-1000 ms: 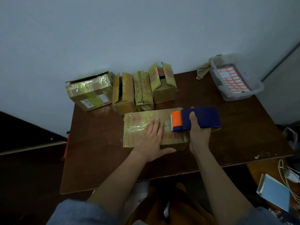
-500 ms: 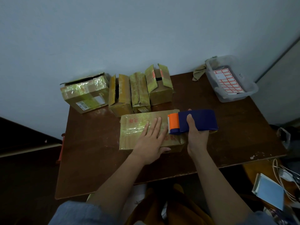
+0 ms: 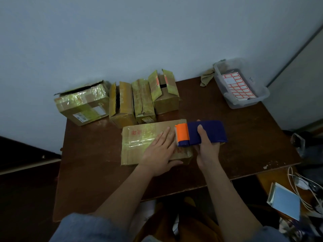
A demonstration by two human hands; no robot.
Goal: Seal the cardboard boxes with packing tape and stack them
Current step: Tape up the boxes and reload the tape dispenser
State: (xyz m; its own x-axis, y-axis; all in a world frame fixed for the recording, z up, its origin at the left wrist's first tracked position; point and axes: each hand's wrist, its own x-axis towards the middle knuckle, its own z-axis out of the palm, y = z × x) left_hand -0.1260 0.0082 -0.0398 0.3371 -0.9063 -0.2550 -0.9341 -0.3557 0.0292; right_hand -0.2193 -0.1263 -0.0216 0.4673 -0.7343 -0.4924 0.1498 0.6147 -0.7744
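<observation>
Head view: you're looking down on a dark wooden table (image 3: 236, 137) set against a pale wall.
Box row: along the table's 12 o'clock edge, four cardboard boxes (image 3: 132, 102) side by side; the one at 10 o'clock lies tilted, the one nearest 12 has its flaps standing open.
Flat box: the flat cardboard box (image 3: 139, 142) lies in front of you, glossy tape across its top, red print near its 11 o'clock corner.
Plastic bin: the clear bin (image 3: 244, 95) sits at 2 o'clock, a sheet of red-edged labels inside, a crumpled cloth (image 3: 207, 77) just beside it.
Dispenser: the blue tape dispenser (image 3: 208, 132) rests over the flat box's 3 o'clock end, orange head pointing to 9.
Right hand: your right hand (image 3: 208, 147) grips the dispenser from below, thumb curled over its top.
Left hand: your left hand (image 3: 160, 151) presses flat on the box, fingers straight, tips just beside the orange head.
</observation>
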